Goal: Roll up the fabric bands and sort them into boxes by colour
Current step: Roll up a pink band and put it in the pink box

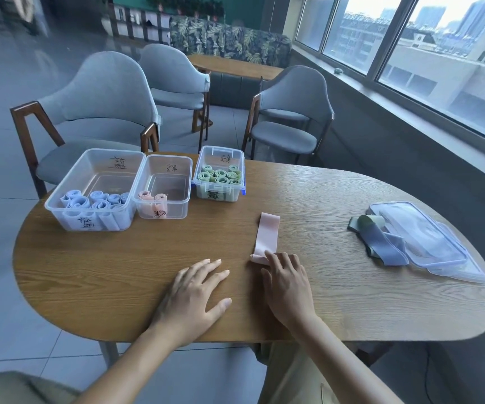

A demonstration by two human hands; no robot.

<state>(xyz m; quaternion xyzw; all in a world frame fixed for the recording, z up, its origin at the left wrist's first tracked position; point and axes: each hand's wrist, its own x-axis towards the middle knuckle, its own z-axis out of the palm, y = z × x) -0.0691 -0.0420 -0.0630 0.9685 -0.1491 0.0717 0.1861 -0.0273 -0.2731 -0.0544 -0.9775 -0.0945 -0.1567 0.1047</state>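
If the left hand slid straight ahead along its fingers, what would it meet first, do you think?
Probably the pink band: the left hand points up and to the right, toward its rolled end.

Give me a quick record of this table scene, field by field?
Left hand: flat on the table, holding nothing
Right hand: fingers on the rolled near end of the pink band
Blue box: blue rolls
Middle box: pink rolls
Green box: green rolls
Unrolled bands: loose by the lids, on the right
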